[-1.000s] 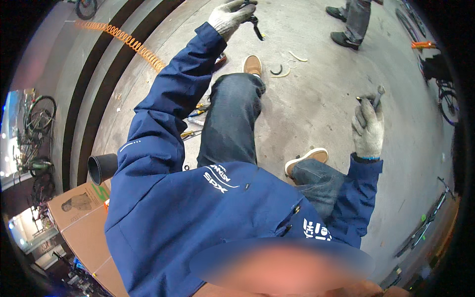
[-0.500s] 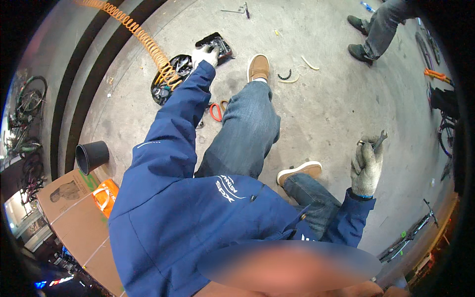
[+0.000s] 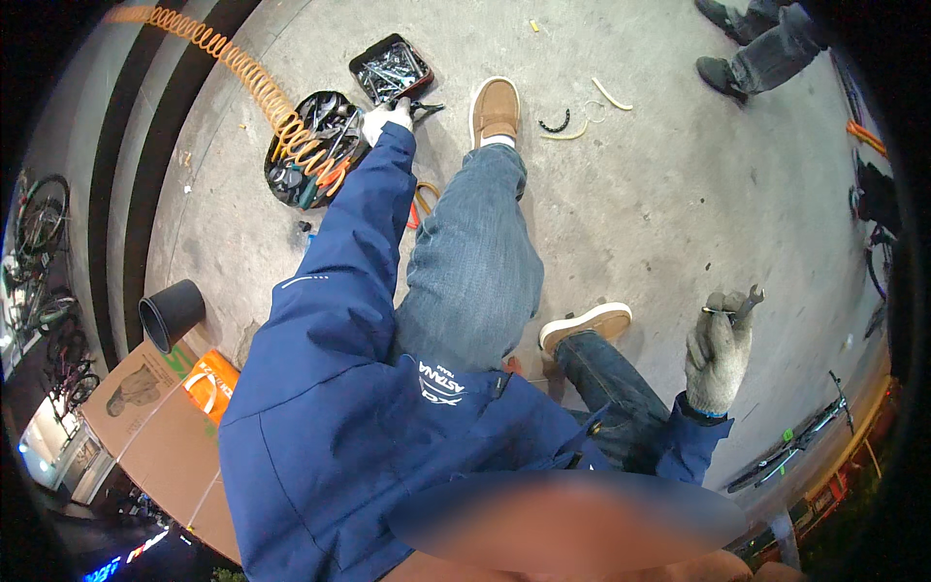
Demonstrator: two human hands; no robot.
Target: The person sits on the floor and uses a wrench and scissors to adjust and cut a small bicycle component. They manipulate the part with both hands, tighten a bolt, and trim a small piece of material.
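Note:
My left hand [image 3: 384,120], in a pale glove, is closed on a small dark tool [image 3: 427,109] whose kind I cannot make out. It hovers between a round black tray of hand tools [image 3: 316,145] and a dark rectangular box of metal parts [image 3: 392,70]. Out to the right, my gloved right hand [image 3: 716,354] is raised and closed around a wrench [image 3: 749,301], its open jaw pointing up. A small metal piece [image 3: 715,310] pokes out by the fingertips of that hand.
An orange coiled hose [image 3: 247,73] runs across the tool tray. Scissors [image 3: 425,199] lie beside my leg. Curved strips [image 3: 611,94] are on the concrete floor. Another person's shoes [image 3: 722,80] stand at the far right. A black bucket [image 3: 173,315] and a cardboard box [image 3: 160,417] are at left.
My left hand has come out of the box of metal parts, back toward the tool tray, now with a dark tool in it. The right hand still holds the wrench.

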